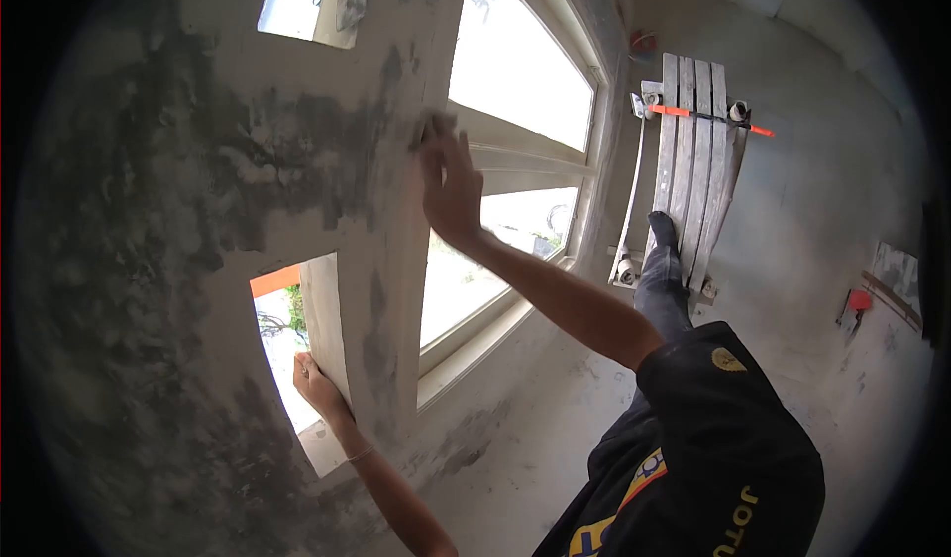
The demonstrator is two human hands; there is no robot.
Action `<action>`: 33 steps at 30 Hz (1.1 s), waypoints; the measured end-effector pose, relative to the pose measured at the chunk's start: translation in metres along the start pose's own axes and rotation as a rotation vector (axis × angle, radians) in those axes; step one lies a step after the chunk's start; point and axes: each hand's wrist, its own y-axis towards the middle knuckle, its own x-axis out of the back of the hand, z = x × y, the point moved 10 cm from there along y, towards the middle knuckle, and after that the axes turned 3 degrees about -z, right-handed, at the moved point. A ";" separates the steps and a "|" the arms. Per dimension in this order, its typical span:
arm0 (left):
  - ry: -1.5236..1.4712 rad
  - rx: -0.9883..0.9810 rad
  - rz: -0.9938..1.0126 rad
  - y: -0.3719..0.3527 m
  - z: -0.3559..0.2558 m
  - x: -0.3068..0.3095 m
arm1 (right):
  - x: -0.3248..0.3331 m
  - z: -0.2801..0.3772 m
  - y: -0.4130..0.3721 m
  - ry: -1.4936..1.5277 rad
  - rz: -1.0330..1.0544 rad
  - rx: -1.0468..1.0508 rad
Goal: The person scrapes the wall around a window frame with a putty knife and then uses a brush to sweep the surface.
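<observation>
My right hand [454, 195] is raised against the grey plastered strip [396, 161] beside the large arched window [515, 42]. Its fingers are bent around a small dark pad [432, 133], blurred by motion, which touches the wall. Lower down, my left hand [319, 389] reaches into a small window opening [325, 309], its fingers curled at the opening's inner side; the fingertips are only partly visible.
A slatted wooden platform [684, 151] with an orange-and-black strap [713, 118] stands at upper right, my foot [662, 225] on it. A red-orange object [860, 300] lies at far right, and a red round item [644, 42] sits behind the platform.
</observation>
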 end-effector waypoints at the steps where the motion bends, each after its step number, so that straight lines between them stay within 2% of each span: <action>1: -0.003 -0.007 0.002 0.000 -0.005 -0.001 | 0.002 0.009 -0.019 -0.038 0.018 0.144; 5: -0.020 -0.012 0.013 -0.001 -0.001 -0.002 | 0.004 0.021 -0.006 -0.069 0.041 0.268; 7: -0.021 -0.017 0.010 0.001 0.002 0.000 | -0.003 0.005 0.037 0.032 -0.021 0.127; 8: -0.014 -0.017 0.006 0.000 -0.001 0.000 | -0.003 0.006 0.034 0.034 -0.019 0.119; 10: -0.013 -0.018 -0.001 -0.003 -0.003 0.002 | -0.010 -0.007 0.034 0.103 0.054 -0.069; 13: -0.005 -0.030 0.010 0.001 -0.003 0.002 | 0.008 0.000 -0.016 0.087 0.121 0.085; 16: -0.021 -0.034 0.026 0.002 0.002 -0.002 | 0.014 0.009 0.000 0.056 0.043 0.208; 17: -0.012 -0.020 0.026 -0.001 -0.003 -0.001 | 0.002 -0.006 0.025 0.037 0.160 0.074; 19: -0.004 0.006 0.012 -0.005 -0.003 0.000 | 0.000 -0.008 0.074 0.045 0.018 -0.009; 22: 0.005 -0.037 0.006 -0.003 -0.011 0.000 | -0.006 -0.012 0.041 0.114 0.088 -0.050; 24: 0.019 -0.022 0.008 -0.002 -0.008 -0.001 | 0.006 -0.004 -0.026 0.093 0.172 -0.009; 25: 0.020 -0.022 0.008 -0.001 -0.008 -0.002 | 0.007 0.001 -0.062 -0.014 0.213 0.138; 26: 0.013 -0.032 0.003 -0.001 -0.007 -0.002 | 0.004 -0.003 -0.097 0.010 0.362 0.069; 27: 0.011 -0.039 -0.005 -0.002 -0.005 0.000 | 0.010 0.010 -0.111 0.032 0.359 0.174; 29: 0.010 -0.044 -0.003 0.004 0.001 0.002 | 0.007 -0.003 -0.113 0.074 0.391 0.131; 31: 0.015 -0.034 0.002 0.003 0.008 0.002 | 0.008 0.004 -0.082 -0.006 0.256 0.151; 32: 0.004 -0.034 -0.006 0.003 0.004 0.000 | 0.007 0.003 -0.059 -0.067 0.184 0.091; 33: -0.008 -0.033 -0.018 0.002 0.003 0.001 | 0.000 -0.017 -0.042 0.014 0.220 -0.084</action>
